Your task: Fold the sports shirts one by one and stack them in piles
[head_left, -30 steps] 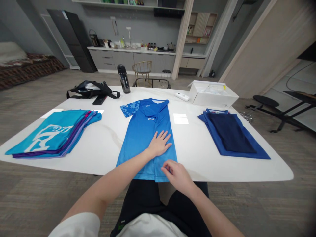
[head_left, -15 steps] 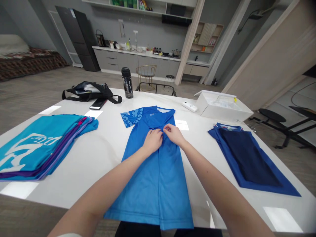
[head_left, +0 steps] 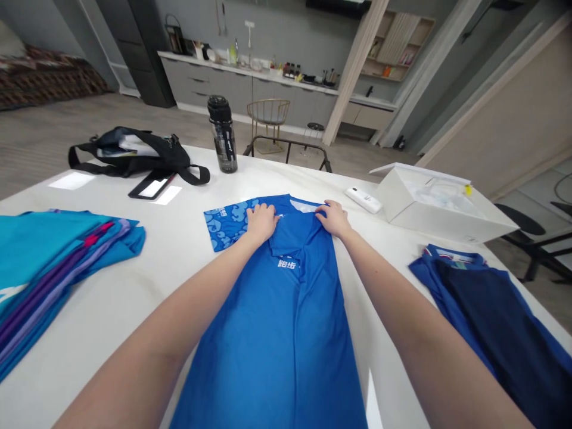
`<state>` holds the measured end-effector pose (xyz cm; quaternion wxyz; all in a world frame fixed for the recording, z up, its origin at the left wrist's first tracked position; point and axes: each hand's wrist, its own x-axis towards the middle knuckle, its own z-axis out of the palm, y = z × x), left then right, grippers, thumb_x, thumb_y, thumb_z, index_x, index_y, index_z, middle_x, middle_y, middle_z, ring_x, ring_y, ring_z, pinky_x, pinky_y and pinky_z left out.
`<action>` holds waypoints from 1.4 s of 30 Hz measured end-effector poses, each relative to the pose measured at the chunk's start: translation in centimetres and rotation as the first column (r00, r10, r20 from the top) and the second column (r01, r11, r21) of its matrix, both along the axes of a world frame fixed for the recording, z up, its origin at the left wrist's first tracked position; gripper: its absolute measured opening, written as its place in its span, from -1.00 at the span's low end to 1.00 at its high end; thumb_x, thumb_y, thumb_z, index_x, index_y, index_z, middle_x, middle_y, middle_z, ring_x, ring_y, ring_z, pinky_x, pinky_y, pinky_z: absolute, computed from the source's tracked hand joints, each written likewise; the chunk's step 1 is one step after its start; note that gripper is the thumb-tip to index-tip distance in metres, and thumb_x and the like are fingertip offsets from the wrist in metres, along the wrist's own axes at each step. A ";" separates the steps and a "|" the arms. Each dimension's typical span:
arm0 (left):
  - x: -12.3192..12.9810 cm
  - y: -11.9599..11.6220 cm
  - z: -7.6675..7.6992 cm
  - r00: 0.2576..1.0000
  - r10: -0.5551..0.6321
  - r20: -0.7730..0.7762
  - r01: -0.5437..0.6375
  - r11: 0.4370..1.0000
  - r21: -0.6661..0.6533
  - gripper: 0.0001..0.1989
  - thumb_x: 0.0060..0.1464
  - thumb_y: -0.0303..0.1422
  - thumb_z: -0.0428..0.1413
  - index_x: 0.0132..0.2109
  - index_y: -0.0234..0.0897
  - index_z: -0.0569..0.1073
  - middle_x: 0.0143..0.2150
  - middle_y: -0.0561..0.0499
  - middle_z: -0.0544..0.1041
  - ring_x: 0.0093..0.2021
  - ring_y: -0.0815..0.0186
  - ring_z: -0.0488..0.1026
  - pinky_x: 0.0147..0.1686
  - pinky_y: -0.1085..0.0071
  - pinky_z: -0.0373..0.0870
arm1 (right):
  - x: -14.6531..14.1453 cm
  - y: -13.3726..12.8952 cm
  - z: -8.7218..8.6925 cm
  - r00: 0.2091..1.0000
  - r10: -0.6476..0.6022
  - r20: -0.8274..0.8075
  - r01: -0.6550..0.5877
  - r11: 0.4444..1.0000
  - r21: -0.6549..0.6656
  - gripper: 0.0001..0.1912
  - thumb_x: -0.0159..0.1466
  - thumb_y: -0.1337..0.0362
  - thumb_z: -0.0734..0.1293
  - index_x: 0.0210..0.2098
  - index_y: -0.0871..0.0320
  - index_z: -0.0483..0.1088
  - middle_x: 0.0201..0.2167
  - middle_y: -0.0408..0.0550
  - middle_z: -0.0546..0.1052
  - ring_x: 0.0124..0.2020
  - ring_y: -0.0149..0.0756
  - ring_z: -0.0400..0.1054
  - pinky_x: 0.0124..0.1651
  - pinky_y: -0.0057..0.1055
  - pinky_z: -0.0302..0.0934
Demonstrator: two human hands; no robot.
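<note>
A blue shirt [head_left: 268, 316] lies on the white table with its collar away from me, its right side folded inward and a patterned sleeve [head_left: 227, 223] spread to the left. On the shirt's upper left, near that sleeve, my left hand [head_left: 262, 223] rests with its fingers bent over the fabric. At the shoulder right of the collar, my right hand [head_left: 333, 218] has its thumb and fingers closed on the blue cloth. White printing shows on the chest between my forearms.
Folded teal and purple shirts [head_left: 49, 256] lie left, folded dark blue clothes [head_left: 496, 316] right. Toward the back are a black bag [head_left: 138, 152], a phone [head_left: 152, 185], a bottle [head_left: 223, 137], a white remote-like device [head_left: 363, 199] and an open white box [head_left: 438, 202].
Both hands have moved away from me to the shirt's shoulders and farther apart from each other. The folded part near the collar looks flatter. The view has come closer to the table.
</note>
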<state>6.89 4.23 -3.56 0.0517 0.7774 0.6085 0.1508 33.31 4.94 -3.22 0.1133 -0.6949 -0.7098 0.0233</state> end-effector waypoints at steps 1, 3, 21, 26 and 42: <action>0.0 0.3 -0.1 1.000 -0.007 0.012 0.007 1.000 -0.010 -0.76 0.32 -0.21 0.02 -0.05 -0.23 0.49 0.06 -0.22 0.52 0.13 -0.07 0.35 0.10 0.01 0.18 | 0.2 0.3 -0.2 0.999 0.046 0.006 -0.046 0.999 0.008 -0.76 0.38 0.15 0.27 -0.06 0.01 0.52 0.29 0.09 0.30 0.30 0.09 0.09 0.16 0.13 0.15; 0.0 0.6 0.0 0.999 -0.024 0.037 0.025 0.999 -0.023 -0.80 0.33 -0.24 0.01 -0.10 -0.22 0.48 0.01 -0.18 0.56 0.11 -0.03 0.37 0.10 0.02 0.17 | 0.5 0.7 -0.4 0.994 0.111 0.009 -0.111 0.993 0.029 -0.79 0.38 0.17 0.27 -0.09 0.03 0.51 0.21 0.07 0.38 0.24 0.04 0.16 0.14 0.06 0.16; -1.2 2.4 0.7 0.993 -0.025 0.112 0.029 0.999 -0.039 -0.78 0.36 -0.27 -0.04 -0.01 -0.19 0.46 0.01 -0.13 0.56 0.06 0.09 0.46 0.03 0.22 0.30 | -2.1 1.1 -0.7 0.999 0.043 0.009 -0.044 0.994 0.103 -0.78 0.43 0.25 0.15 -0.08 0.13 0.40 0.02 0.19 0.44 0.09 0.07 0.25 0.12 0.03 0.10; -5.1 2.5 0.1 0.986 0.164 -0.004 -0.164 0.985 0.052 -0.66 0.33 -0.18 -0.04 0.12 -0.22 0.43 0.15 -0.23 0.44 0.17 -0.04 0.34 0.11 0.02 0.23 | -4.2 0.3 0.0 0.999 -0.003 -0.036 0.011 0.971 0.240 -0.73 0.40 0.31 0.17 0.05 0.16 0.36 0.13 0.23 0.38 0.16 0.11 0.20 0.18 0.07 0.05; -15.9 -0.2 0.6 0.923 0.376 -0.079 -0.379 0.925 -0.019 -0.69 0.28 -0.20 -0.02 -0.01 -0.23 0.51 0.06 -0.25 0.50 0.12 -0.09 0.36 0.07 -0.04 0.21 | -22.9 3.9 0.5 0.967 0.218 -0.134 -0.226 0.973 -0.053 -0.53 0.39 0.32 0.20 0.28 -0.01 0.28 0.15 0.22 0.37 0.11 0.11 0.33 0.02 -0.06 0.26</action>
